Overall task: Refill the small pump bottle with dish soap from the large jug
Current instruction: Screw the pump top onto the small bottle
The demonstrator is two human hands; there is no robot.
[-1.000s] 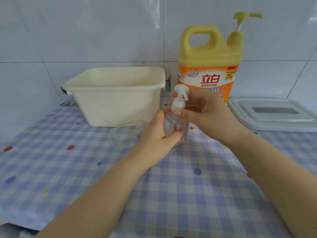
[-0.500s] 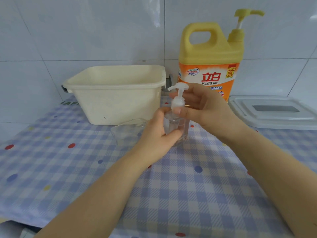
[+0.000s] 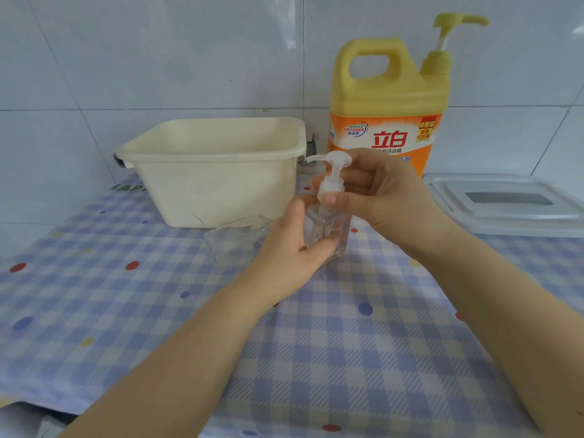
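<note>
A small clear square pump bottle (image 3: 328, 229) stands on the checked tablecloth (image 3: 316, 343) at the centre. My left hand (image 3: 290, 254) wraps around its body from the left. My right hand (image 3: 382, 197) pinches the white pump collar (image 3: 330, 184) between thumb and fingers; the white pump head's nozzle points left. The large yellow dish soap jug (image 3: 388, 102) with an orange label and a yellow pump stands upright against the tiled wall, just behind my right hand.
A cream plastic tub (image 3: 215, 172) sits at the back left. A clear plastic piece (image 3: 234, 238) lies in front of it, left of the bottle. A flat grey-white lid (image 3: 505, 203) lies at the right by the wall.
The pump head has turned: its nozzle swung from pointing right and back to pointing left. Both hands kept their hold on the bottle, which stayed in place.
</note>
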